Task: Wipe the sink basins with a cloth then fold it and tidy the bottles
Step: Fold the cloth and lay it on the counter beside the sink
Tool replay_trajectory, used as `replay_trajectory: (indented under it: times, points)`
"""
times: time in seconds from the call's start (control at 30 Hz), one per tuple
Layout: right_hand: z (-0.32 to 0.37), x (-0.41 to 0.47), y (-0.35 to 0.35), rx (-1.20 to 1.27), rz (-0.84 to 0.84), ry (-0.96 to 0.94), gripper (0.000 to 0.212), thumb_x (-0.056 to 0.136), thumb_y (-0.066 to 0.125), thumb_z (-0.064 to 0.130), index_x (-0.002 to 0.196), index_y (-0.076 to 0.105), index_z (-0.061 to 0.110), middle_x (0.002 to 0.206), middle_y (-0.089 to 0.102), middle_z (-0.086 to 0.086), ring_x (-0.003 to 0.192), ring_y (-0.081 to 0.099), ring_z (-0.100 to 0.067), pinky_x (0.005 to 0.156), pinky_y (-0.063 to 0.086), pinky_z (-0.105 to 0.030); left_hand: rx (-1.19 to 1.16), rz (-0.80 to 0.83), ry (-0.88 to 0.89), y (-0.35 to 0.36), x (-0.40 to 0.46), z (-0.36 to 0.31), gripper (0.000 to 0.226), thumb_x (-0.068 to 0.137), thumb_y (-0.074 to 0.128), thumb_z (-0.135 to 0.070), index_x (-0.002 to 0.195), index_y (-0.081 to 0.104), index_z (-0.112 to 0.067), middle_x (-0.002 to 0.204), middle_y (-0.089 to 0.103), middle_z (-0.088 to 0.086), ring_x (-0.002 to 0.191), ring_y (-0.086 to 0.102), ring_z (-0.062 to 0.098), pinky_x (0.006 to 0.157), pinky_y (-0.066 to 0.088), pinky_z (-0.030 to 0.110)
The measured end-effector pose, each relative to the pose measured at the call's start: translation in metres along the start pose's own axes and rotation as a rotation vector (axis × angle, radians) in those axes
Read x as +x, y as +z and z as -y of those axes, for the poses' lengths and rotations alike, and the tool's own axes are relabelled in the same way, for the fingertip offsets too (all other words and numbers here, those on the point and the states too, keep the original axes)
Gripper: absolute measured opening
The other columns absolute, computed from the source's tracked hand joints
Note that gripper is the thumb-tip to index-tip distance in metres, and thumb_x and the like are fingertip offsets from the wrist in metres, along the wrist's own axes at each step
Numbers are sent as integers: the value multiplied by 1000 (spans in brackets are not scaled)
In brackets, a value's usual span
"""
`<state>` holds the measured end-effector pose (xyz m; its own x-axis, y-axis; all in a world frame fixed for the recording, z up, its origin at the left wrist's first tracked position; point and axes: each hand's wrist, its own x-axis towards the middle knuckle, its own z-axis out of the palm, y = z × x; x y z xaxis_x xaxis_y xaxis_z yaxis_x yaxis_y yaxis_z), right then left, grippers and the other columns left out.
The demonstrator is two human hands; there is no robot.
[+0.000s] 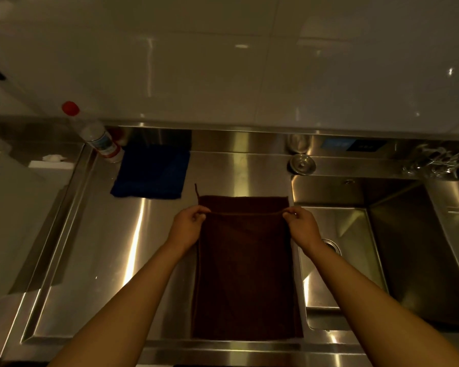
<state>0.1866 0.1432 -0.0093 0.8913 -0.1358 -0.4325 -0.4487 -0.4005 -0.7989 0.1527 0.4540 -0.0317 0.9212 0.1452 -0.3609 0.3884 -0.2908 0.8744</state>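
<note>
Pinching the brown cloth (pixel 245 266) at its upper corners, left hand (pixel 187 229) and right hand (pixel 301 227) appear mid-fold on the steel counter (pixel 90 260); next, probably lay the edge toward 12 o'clock, aligned. Bottle (pixel 96 136) waits at 10 o'clock.

A dark brown cloth (pixel 245 274) lies flat on the shiny steel counter, just left of the sink (pixel 355 255). Its near part is folded up over the rest (a thin loop sticks out at the far left corner). A clear bottle (pixel 97 136) with a red cap stands far back on the left.
</note>
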Motion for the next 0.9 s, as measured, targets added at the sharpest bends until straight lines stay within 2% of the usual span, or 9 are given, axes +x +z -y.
replay_trajectory:
  times: [0.13, 0.2, 0.3, 0.43, 0.53, 0.6, 0.67, 0.8, 0.9]
  points:
    - [5, 22, -4, -32, -80, 3, 18, 102, 53, 13, 100, 69, 21, 87, 65, 10, 82, 59, -2, 64, 41, -19, 100, -76, -13, -8, 22, -2, 24, 106, 53, -10, 114, 75, -17, 107, 72, 1, 95, 69, 11, 82, 57, 26]
    - [6, 33, -5, -65, -89, 12, 19, 103, 51, 12, 105, 69, 18, 92, 67, 4, 84, 62, -11, 62, 41, -21, 147, -118, 5, -12, 35, -6, 21, 105, 56, -10, 111, 75, -13, 102, 72, -1, 92, 67, 10, 77, 51, 20]
    - [8, 50, -3, -142, -74, -2, 19, 103, 49, 10, 105, 68, 14, 96, 65, -2, 93, 62, -21, 64, 42, -23, 136, -126, -12, -13, 51, -12, 16, 103, 59, -12, 109, 74, -13, 92, 69, -8, 88, 65, 8, 71, 49, 20]
    - [11, 65, 2, -186, -101, -5, 22, 103, 50, 9, 113, 70, 8, 109, 69, -10, 106, 64, -28, 87, 50, -33, 144, -152, 3, -9, 59, -10, 13, 103, 61, -17, 101, 70, -26, 89, 66, -15, 86, 65, 6, 67, 49, 21]
    - [7, 67, -1, -172, -167, 6, 31, 102, 50, 10, 130, 63, 10, 126, 66, -13, 116, 62, -30, 101, 51, -43, 124, -215, -46, -15, 60, -5, 16, 104, 55, -16, 109, 71, -16, 103, 72, 3, 94, 70, 24, 83, 58, 38]
    - [2, 60, -6, -185, -183, -25, 32, 102, 52, 14, 133, 61, 11, 125, 67, -13, 114, 63, -30, 99, 52, -43, 126, -264, -94, -22, 54, -2, 23, 103, 52, -12, 117, 70, -14, 109, 72, 8, 98, 70, 30, 86, 59, 42]
    - [-3, 43, -10, -205, -184, -72, 26, 102, 54, 17, 125, 64, 12, 119, 68, -10, 109, 64, -28, 91, 52, -35, 136, -233, -79, -26, 35, -1, 20, 101, 53, -12, 111, 69, -21, 99, 71, 2, 92, 71, 26, 73, 56, 33]
    - [-35, -21, -11, -223, -85, -74, 13, 95, 64, 13, 105, 68, 18, 96, 67, 2, 90, 67, -21, 79, 54, -35, 287, -51, -24, -20, -36, 20, 18, 98, 60, -15, 102, 71, -28, 82, 70, -11, 70, 66, 0, 59, 44, 14]
    - [-65, -75, -17, -253, 67, 26, 16, 86, 77, 18, 92, 65, 25, 82, 65, 5, 77, 65, -17, 65, 50, -28, 362, 29, -48, -12, -96, 48, 17, 91, 71, -11, 100, 71, -26, 79, 70, -7, 67, 65, 4, 65, 50, 24]
